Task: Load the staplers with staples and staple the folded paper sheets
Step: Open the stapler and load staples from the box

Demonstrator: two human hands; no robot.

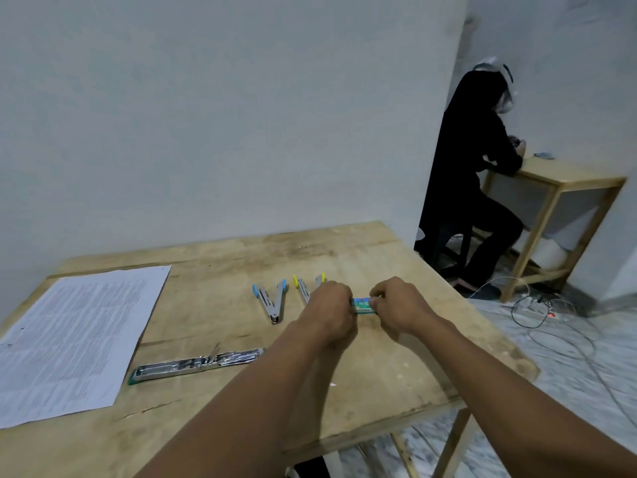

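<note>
**Opening the staple box, both staplers waiting open**

Counter (362, 391): wooden, all the work is on it. 1 other person sits at a separate small table back right, not part of this.

Paper sheets (76, 336): printed stack lying flat at the counter's left edge, well apart from my hands. Looks unfolded from here, so folding isn't done yet as far as I can judge.

Staple tray (193, 365): long green-edged tray with loose silver strips, near edge of counter, between the paper and my left forearm.

Blue stapler (272, 300): hinged wide open in a V, mid-counter. Yellow stapler (305, 288): also open, just beside it, partly hidden behind my left hand.

Left hand (327, 312) and right hand (401, 310): both grips pressed together, each pinching 1 end of the small green staple box (362, 305), held just above the counter right of the yellow stapler.

Step in hand, my read: pull the box open to get a strip.
- Keep it low and level over the counter so strips don't spill.
- Pull straight apart, no twisting; the strips break easily.
- Take 1 whole strip, legs down, into the open channel.
</note>
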